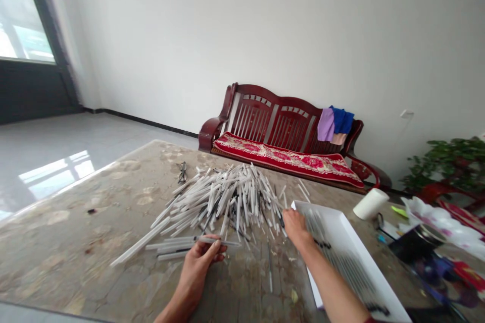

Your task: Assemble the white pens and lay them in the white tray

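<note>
A big heap of white pen barrels (223,197) lies spread across the marble-patterned table (76,232). My left hand (200,262) is closed around a small bundle of the white pens (182,245), which stick out to the left along the table. My right hand (295,227) reaches into the right edge of the heap with its fingers curled down among the pens; what it grips is hidden. Just right of that hand stands a white tray (341,227) holding several thin dark refills (341,262).
A pair of glasses (182,172) lies at the far side of the heap. A white roll (370,204), a dark jar (417,245) and a flowered bag (443,222) crowd the table's right end. A red wooden bench (280,136) stands behind, a potted plant (450,161) beside it.
</note>
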The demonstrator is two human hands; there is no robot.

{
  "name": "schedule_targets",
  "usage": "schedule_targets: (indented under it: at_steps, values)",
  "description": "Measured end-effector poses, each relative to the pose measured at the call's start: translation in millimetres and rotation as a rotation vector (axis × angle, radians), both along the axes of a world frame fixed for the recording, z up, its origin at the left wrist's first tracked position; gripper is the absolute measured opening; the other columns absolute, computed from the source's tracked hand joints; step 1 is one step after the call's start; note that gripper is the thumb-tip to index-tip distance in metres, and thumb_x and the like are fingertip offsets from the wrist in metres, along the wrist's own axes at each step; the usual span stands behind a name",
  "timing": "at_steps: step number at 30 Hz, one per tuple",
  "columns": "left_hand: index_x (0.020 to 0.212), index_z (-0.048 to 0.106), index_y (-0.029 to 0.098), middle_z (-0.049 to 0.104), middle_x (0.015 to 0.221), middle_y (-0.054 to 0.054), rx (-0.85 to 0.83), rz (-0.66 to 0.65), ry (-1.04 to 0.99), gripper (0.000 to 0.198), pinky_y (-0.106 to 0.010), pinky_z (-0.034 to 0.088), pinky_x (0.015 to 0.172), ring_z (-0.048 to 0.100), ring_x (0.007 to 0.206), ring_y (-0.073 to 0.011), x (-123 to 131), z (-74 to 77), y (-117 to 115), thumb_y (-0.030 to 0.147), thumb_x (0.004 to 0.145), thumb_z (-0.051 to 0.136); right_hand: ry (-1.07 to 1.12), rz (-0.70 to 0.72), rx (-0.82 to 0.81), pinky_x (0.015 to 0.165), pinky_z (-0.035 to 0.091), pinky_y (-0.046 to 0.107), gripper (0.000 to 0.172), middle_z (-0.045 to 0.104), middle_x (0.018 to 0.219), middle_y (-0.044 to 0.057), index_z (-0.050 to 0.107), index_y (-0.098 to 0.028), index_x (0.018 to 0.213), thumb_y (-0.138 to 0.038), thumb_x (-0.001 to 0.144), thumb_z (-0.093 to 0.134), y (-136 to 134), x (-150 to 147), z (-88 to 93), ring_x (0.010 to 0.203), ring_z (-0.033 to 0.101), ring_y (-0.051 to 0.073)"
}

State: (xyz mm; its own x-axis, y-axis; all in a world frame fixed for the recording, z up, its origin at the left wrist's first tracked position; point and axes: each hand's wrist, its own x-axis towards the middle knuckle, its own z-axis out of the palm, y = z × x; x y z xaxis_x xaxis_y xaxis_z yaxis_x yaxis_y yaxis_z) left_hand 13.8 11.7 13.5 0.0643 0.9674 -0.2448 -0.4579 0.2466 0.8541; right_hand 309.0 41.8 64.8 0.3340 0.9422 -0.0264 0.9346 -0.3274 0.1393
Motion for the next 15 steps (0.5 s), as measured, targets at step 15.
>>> schedule_targets:
  at_steps: [15]
  values:
    - [0.079, 0.067, 0.015, 0.072, 0.069, -0.001, -0.144, 0.067, -0.2, 0.038, -0.024, 0.058, 0.061, 0.073, 0.07, -0.0188, -2.2, 2.3, 1.3, 0.03, 0.054, 0.091, 1.466, -0.004, 0.529, 0.056, 0.052, 0.026, 0.031, 0.069, 0.078, 0.004, 0.058, -0.018, 0.091, -0.045, 0.078, 0.064, -50.8, -85.4, -13.3, 0.068, 0.067, 0.019]
